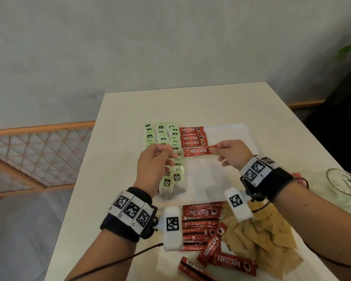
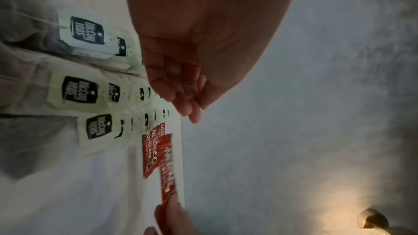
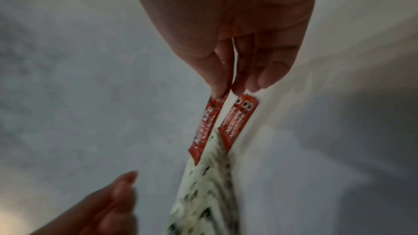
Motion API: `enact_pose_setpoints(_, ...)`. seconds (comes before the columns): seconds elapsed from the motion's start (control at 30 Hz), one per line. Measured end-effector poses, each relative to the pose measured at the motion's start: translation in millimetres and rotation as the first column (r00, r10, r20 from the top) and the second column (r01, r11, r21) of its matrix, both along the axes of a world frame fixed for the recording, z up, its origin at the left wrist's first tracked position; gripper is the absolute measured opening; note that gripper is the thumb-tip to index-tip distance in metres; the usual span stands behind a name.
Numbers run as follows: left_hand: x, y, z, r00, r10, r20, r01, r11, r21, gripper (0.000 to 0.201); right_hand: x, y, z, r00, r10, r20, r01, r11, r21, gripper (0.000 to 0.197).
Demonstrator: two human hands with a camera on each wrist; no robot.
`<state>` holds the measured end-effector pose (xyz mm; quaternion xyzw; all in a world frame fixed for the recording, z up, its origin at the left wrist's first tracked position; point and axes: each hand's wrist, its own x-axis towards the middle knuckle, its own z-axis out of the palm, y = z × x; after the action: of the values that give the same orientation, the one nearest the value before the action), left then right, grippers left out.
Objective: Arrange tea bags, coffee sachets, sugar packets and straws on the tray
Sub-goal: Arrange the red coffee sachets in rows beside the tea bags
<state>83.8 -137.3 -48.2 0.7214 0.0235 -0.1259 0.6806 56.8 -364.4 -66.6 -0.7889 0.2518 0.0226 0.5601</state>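
Note:
A white tray (image 1: 227, 138) lies mid-table. Green-tagged tea bags (image 1: 162, 136) fill three columns along its left side, and red coffee sachets (image 1: 193, 137) are stacked beside them at the far end. My right hand (image 1: 216, 148) pinches one red sachet (image 1: 197, 152) by its right end, level and just nearer than the stack. The right wrist view shows thumb and forefinger on that sachet (image 3: 204, 131). My left hand (image 1: 162, 154) hovers over the tea bags (image 2: 81, 92) with its fingers (image 2: 185, 99) loosely curled and nothing in them.
Loose coffee sachets (image 1: 203, 224) and brown sugar packets (image 1: 257, 240) are heaped by the table's near edge. A glass jar (image 1: 344, 181) stands at the right, with red-and-white wrapped sticks (image 1: 298, 177) beside it. A wooden lattice rail (image 1: 39, 155) runs left of the table.

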Motion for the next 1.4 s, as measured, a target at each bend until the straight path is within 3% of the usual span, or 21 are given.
enact_pose_setpoints(0.17, 4, 2, -3, 1.000, 0.009, 0.001, -0.009, 0.999, -0.032, 0.008, 19, -18, -23, 0.979, -0.068, -0.190, 0.039, 0.987, -0.155, 0.015)
enact_pose_setpoints(0.57, 11, 4, -15, 0.999, 0.008, -0.046, -0.010, 0.999, -0.034, 0.008, 60, -8, -27, 0.968, -0.060, -0.244, 0.017, 0.985, -0.173, 0.025)
enact_pose_setpoints(0.9, 5, 10, 6, 0.999, -0.020, 0.044, 0.020, 1.000, -0.001, 0.011, 50, -4, -15, 0.982, -0.077, -0.170, 0.040, 0.977, -0.209, 0.039)
enact_pose_setpoints(1.07, -15, 15, 33, 0.970, -0.152, 0.188, 0.132, 0.984, 0.117, 0.015, -8, 10, 12, 1.000, 0.007, -0.016, -0.009, 0.991, -0.132, 0.026)
enact_pose_setpoints(1.2, -47, 21, 28, 0.884, -0.417, 0.211, 0.331, 0.877, 0.348, 0.007, -74, 24, 14, 0.981, 0.193, 0.028, -0.189, 0.975, -0.120, 0.017)
enact_pose_setpoints(1.3, -71, 28, 12, 0.789, -0.594, 0.157, 0.427, 0.714, 0.556, 0.004, -116, 32, 5, 0.941, 0.338, -0.010, -0.335, 0.927, -0.169, 0.014)
enact_pose_setpoints(1.4, -97, 33, -4, 0.680, -0.732, 0.047, 0.529, 0.534, 0.659, 0.008, -146, 37, -3, 0.901, 0.429, -0.071, -0.433, 0.871, -0.234, 0.020)
